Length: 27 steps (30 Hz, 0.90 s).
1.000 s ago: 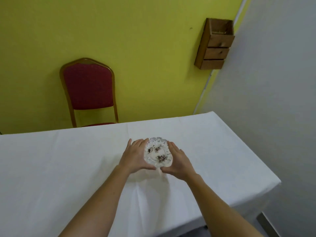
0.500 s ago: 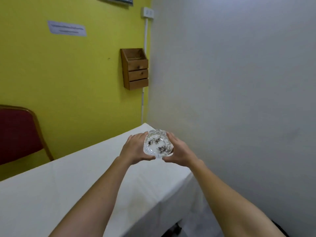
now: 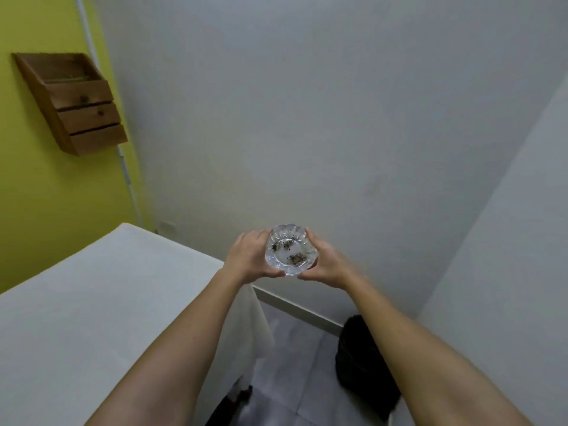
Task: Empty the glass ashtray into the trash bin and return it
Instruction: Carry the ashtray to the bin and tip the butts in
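A clear glass ashtray (image 3: 290,252) with a scalloped rim and dark ash specks inside is held level in the air, past the table's right edge. My left hand (image 3: 250,255) grips its left side and my right hand (image 3: 327,259) grips its right side. Below on the floor, by the grey wall, sits a black trash bin (image 3: 356,364), partly hidden behind my right forearm.
A table with a white cloth (image 3: 101,302) fills the lower left, its cloth corner hanging down. A wooden wall box (image 3: 76,103) hangs on the yellow wall. Grey walls close in ahead and to the right, above a pale tiled floor (image 3: 295,373).
The ashtray was lifted off the table with both hands and carried right, beyond the table edge. The view swung right: the chair left the frame and the black bin came in.
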{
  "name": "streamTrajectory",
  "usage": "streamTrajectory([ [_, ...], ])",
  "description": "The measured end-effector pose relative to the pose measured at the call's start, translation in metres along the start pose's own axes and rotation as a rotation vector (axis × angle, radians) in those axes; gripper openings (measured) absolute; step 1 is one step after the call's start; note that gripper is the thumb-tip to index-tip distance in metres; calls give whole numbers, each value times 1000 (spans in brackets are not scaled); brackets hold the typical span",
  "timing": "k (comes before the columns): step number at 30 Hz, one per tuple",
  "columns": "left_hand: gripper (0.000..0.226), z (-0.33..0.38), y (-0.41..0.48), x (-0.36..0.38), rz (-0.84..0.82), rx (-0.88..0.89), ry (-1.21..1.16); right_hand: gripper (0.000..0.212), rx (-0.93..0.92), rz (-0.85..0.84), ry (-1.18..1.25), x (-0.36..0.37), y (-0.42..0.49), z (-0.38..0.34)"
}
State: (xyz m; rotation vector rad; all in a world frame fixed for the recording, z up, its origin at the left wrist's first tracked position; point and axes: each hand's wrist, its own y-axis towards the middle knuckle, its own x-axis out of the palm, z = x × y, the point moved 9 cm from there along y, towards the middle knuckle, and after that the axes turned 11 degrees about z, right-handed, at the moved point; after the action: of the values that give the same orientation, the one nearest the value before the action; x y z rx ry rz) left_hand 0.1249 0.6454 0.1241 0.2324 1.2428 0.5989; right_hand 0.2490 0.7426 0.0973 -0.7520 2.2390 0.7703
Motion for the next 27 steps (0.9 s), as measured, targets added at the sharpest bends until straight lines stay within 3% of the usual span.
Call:
streamTrajectory([
  [6,99,48,22,63,-69,44,-99,106,275,58,201,-28,-26,75],
  [10,105,70,39,102,-155,81,-141,91,482,255,485,-41,-41,119],
  [13,105,81,55,135,-227,121,-168,57,687,365,680,-41,-43,158],
  [16,104,86,73,163,-290,152,-215,16,825,427,714,-39,-36,192],
  [20,105,87,104,195,-353,233,-242,31,935,493,743,-37,-18,225],
  [27,106,92,143,242,-478,394,-268,33,1062,598,853,-27,-6,256],
])
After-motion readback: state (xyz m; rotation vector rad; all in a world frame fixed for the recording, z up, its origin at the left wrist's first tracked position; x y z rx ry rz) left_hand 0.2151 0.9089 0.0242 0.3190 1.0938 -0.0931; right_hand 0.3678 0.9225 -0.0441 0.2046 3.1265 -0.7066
